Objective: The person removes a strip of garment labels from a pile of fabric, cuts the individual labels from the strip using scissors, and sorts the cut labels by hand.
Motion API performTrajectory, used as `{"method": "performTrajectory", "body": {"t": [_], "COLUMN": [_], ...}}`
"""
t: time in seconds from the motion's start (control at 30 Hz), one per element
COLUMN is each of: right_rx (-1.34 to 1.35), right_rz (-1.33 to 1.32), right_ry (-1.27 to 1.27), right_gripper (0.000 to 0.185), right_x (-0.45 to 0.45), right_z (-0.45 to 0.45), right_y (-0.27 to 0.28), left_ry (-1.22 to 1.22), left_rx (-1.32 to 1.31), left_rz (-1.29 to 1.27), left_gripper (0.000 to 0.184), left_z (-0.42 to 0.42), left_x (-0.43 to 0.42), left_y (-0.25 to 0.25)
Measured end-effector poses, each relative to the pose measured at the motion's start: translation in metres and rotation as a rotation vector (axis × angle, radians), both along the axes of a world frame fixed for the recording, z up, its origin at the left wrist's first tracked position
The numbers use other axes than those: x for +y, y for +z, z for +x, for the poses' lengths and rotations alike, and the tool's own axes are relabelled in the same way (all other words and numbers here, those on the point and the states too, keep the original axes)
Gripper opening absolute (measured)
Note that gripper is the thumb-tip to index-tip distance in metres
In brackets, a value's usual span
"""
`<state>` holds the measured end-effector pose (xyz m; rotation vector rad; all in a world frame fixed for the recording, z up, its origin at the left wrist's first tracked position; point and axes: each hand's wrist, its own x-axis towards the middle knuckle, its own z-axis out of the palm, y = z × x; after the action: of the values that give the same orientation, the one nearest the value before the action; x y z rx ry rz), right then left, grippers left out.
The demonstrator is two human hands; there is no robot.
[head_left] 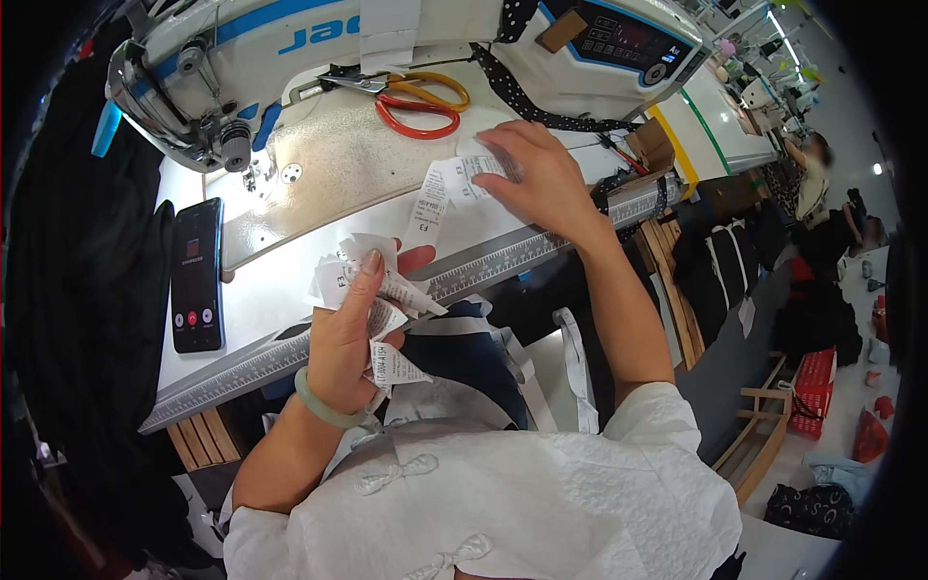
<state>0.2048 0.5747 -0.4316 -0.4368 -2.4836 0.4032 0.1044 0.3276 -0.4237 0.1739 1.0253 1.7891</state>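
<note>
A bunch of crumpled white printed labels (pixel 394 365) is gripped in my left hand (pixel 346 333), thumb pressed over them, in front of the table edge. My right hand (pixel 535 179) pinches more printed labels (pixel 469 182) above the white tabletop. One strip (pixel 425 208) of these hangs down toward my left hand. Beyond my right hand, scissors (pixel 411 101) with red and orange handles lie on the sewing machine bed. To the left of my left hand, a phone (pixel 198 275) rests on the table, its screen showing call buttons.
The sewing machine head (pixel 193 87) stands at the upper left, its control panel (pixel 628 43) at the upper right. A metal ruler (pixel 503 255) runs along the table's front edge. Black dotted fabric strip (pixel 522 97) curves behind the scissors. A small cardboard box (pixel 652 143) sits right; people work farther off.
</note>
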Motion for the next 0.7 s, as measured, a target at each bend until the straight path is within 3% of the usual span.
{"method": "performTrajectory", "body": {"t": [0.23,0.33,0.43,0.53,0.7], "right_rx": [-0.043,0.042,0.149,0.08,0.026], "right_rz": [-0.029,0.197,-0.182,-0.534,-0.467], "right_ry": [0.043,0.086,0.184,0.202,0.209], "right_gripper": [0.025,0.025,0.028,0.033,0.027], "right_x": [0.006,-0.017,-0.035,-0.062,-0.048], "right_z": [-0.003,0.006,0.017,0.01,-0.005], "right_y": [-0.013,0.01,0.027,0.03,0.018], "left_ry": [-0.033,-0.005,0.023,0.04,-0.062], "left_rx": [0.042,0.019,-0.007,-0.1,-0.123], "left_rz": [-0.002,-0.025,-0.012,0.04,0.082], "left_gripper": [0.033,0.031,0.03,0.025,0.025], "left_z": [0.0,0.002,0.0,0.003,0.001], "left_x": [0.003,0.014,0.033,0.057,0.074], "left_y": [-0.005,0.01,0.007,0.017,0.004]}}
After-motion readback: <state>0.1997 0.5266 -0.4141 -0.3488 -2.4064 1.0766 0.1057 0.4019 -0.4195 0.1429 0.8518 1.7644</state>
